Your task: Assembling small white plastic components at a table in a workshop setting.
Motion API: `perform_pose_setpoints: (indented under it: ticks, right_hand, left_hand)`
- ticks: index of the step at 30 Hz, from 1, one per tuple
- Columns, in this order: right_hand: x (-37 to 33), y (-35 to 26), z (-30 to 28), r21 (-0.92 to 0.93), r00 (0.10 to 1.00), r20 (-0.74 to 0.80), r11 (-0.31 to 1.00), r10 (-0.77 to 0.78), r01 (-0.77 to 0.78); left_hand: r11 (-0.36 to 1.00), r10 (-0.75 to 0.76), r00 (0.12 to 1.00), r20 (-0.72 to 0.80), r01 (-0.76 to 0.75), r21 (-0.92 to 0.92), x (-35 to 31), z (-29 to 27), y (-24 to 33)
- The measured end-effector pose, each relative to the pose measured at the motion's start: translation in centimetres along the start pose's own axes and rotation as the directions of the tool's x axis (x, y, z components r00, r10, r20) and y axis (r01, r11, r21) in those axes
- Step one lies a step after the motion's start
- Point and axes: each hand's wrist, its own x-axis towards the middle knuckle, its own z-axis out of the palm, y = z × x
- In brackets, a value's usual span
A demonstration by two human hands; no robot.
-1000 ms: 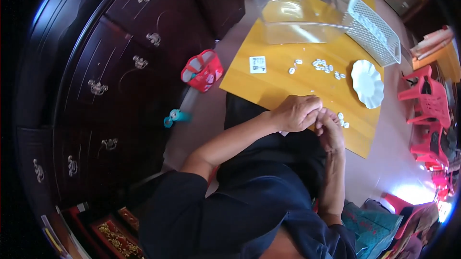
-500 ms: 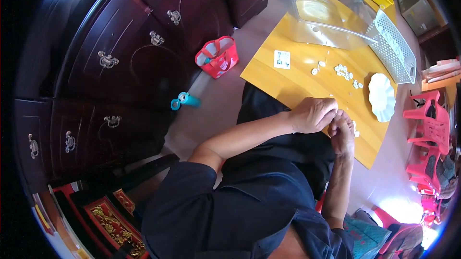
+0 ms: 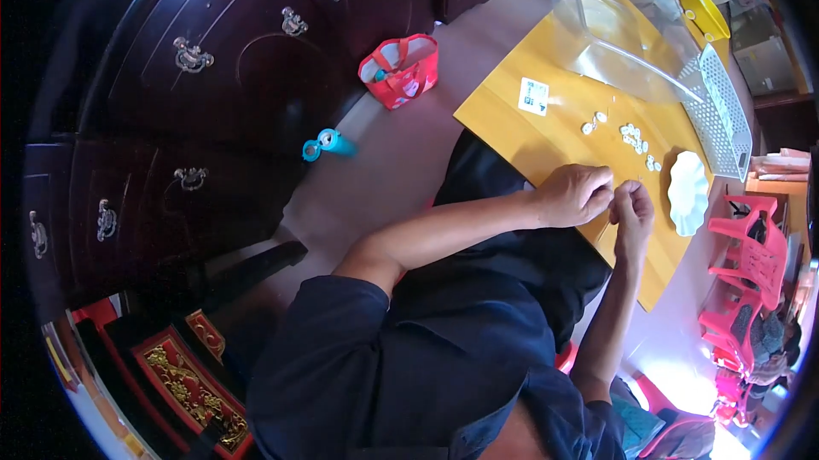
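Note:
Over the near edge of the yellow wooden table (image 3: pixel 503 106), my left hand (image 3: pixel 573 195) is curled closed, thumb against the fingers. Just to its right, my right hand (image 3: pixel 633 208) is held in a pinch, with a narrow gap between the two. Whatever the fingertips hold is too small to make out. Beyond my hands lie several small white ring-like pieces (image 3: pixel 634 138), with a few more (image 3: pixel 594 123) set apart to the left. A white dish with a scalloped rim (image 3: pixel 688 193) stands right of my right hand.
A clear plastic bin (image 3: pixel 589 29) and a white perforated basket (image 3: pixel 719 119) stand at the far side, near a yellow basin (image 3: pixel 705 12). A white printed card (image 3: pixel 534 96) lies at left. On the floor are a red bag (image 3: pixel 399 76) and a teal bottle (image 3: pixel 339 143); pink chairs (image 3: pixel 755 242) stand right.
My hands were touching at the fingertips; now they are slightly apart, the right one drawn to the right. The whole view has shifted a little, so the table appears further right.

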Motion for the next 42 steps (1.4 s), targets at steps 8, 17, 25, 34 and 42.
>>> perform_pose_setpoints:
  ticks: [8,17,25,34,42]
  right_hand:
    - [5.3,0.2,-0.5,-0.833,0.982,-0.053,0.550,-0.182,0.057]
    - [7.4,0.9,-1.0,-0.902,0.988,-0.045,0.431,-0.144,0.022]
    - [4.3,1.2,-2.1,-0.684,0.902,-0.207,0.715,-0.379,0.144]
    - [-4.6,3.1,-3.9,0.202,0.931,-0.366,0.977,0.004,0.075]
    - [-9.3,4.8,-4.0,0.446,0.952,-0.273,0.895,0.137,-0.001]
  left_hand:
    - [1.000,-0.006,1.000,0.016,0.006,0.019,-0.1,-1.0,0.1]
    - [1.000,-0.002,0.995,0.096,0.000,0.023,-0.1,-0.6,-0.1]
    - [0.995,-0.084,0.991,0.101,0.088,-0.037,-0.2,-0.2,-1.1]
    - [0.984,-0.175,0.952,0.250,0.167,0.053,0.0,1.8,-0.4]
    - [0.965,-0.203,0.876,0.438,0.254,-0.061,0.6,4.9,2.6]
